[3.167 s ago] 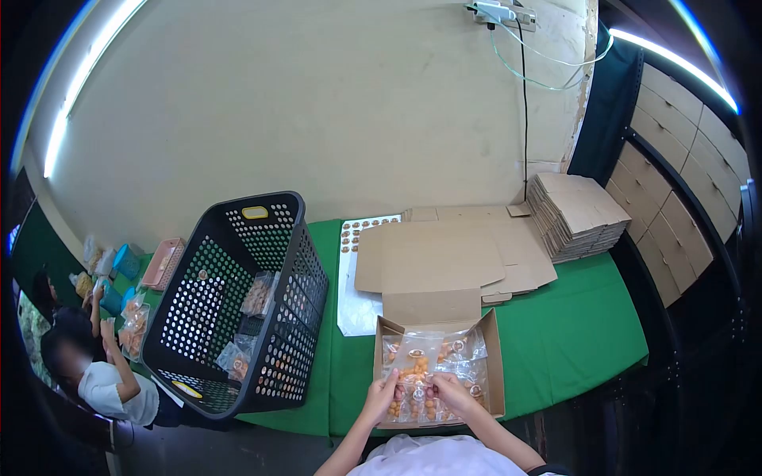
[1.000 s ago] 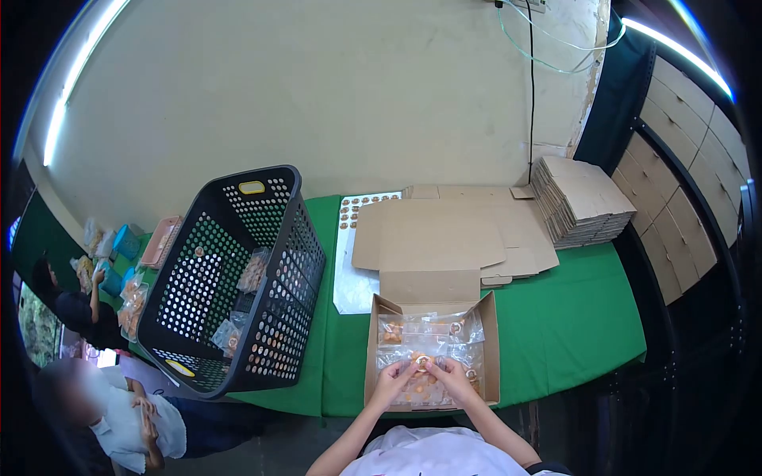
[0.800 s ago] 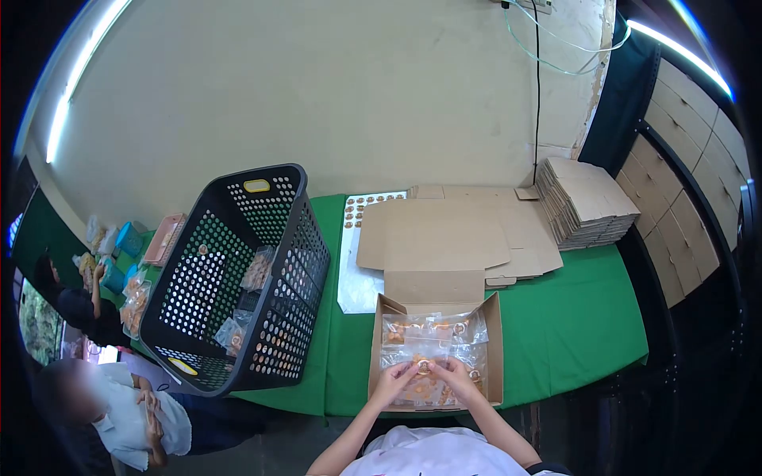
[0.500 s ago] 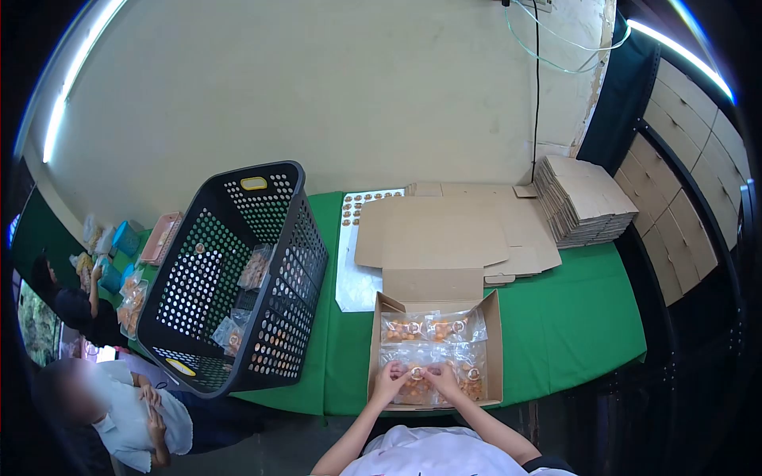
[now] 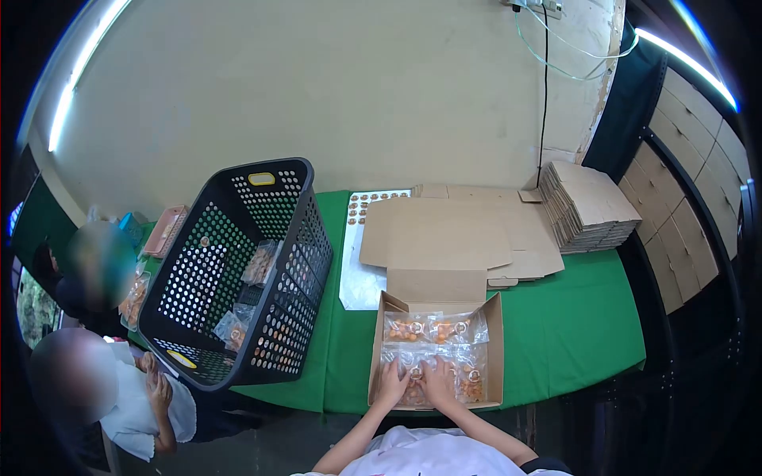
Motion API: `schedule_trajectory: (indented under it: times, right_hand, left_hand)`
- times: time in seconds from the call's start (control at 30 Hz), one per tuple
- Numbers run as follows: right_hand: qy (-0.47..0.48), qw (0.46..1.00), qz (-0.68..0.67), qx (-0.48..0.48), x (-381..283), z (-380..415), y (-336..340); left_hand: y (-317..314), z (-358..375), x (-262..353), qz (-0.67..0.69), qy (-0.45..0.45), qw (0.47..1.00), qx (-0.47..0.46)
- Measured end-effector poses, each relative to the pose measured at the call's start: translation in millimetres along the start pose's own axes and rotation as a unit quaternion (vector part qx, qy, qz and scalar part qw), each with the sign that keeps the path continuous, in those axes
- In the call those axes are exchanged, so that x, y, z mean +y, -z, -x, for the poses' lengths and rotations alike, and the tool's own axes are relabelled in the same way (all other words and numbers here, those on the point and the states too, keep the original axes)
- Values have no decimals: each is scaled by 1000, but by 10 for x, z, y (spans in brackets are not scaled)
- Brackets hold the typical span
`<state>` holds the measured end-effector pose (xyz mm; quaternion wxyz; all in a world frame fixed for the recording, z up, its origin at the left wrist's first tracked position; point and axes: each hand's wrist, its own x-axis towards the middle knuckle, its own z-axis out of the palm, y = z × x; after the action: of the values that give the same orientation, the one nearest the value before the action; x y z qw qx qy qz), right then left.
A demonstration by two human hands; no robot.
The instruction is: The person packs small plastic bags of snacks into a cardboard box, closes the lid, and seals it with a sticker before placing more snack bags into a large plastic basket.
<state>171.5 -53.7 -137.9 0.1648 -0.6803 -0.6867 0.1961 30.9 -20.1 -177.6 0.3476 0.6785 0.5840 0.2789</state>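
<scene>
An open cardboard box (image 5: 495, 349) stands at the near edge of the green table, holding several clear packets of orange pieces with round stickers. Two packets (image 5: 427, 328) lie across its far part. My left hand (image 5: 393, 384) rests on a packet in the near left part, fingers apart. Beside it my right hand (image 5: 436, 382) lies on the same area, its fingers also spread. A packet (image 5: 471, 382) lies just right of my right hand. Neither hand is closed around anything.
A large black basket (image 5: 317, 262) with a few packets stands left of the box. Behind lie a sticker sheet (image 5: 361, 285), flat cardboard (image 5: 436, 230) and a stack of folded cartons (image 5: 591, 198) on the green cloth (image 5: 571, 325). A person (image 5: 147, 404) stands at the lower left, another behind.
My hands have let go of the sticker area and opened flat on the packet. The view has shifted slightly. The person at the far left has moved.
</scene>
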Motion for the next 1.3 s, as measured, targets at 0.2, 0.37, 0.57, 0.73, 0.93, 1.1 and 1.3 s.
schedule_trajectory:
  times: [0.2, 0.37, 0.57, 0.73, 0.93, 1.1, 1.3]
  right_hand:
    - [-28, 999, 2, 30, -26, 49, -93]
    - [-11, 995, -46, 83, -11, 45, -40]
    - [-22, 999, -40, -10, -37, 20, -30]
    - [-18, 998, -62, 5, 54, -63, -56]
    - [-8, 970, -228, 87, -112, -386, 68]
    - [-21, 901, -430, 55, -1108, -872, 601]
    - [145, 831, -529, 88, -2473, -1323, 1121]
  left_hand:
    - [-6, 0, 4, -19, -11, 1000, -14]
    - [180, 103, 281, -89, -60, 994, -15]
    - [226, 116, 138, -110, -86, 985, -104]
    - [702, -1, 243, 88, -98, 985, -114]
    - [2328, 173, 1128, 96, -106, 987, -77]
    - [3659, 461, 1402, 303, -211, 922, -117]
    - [4556, 348, 801, 306, -112, 929, 177]
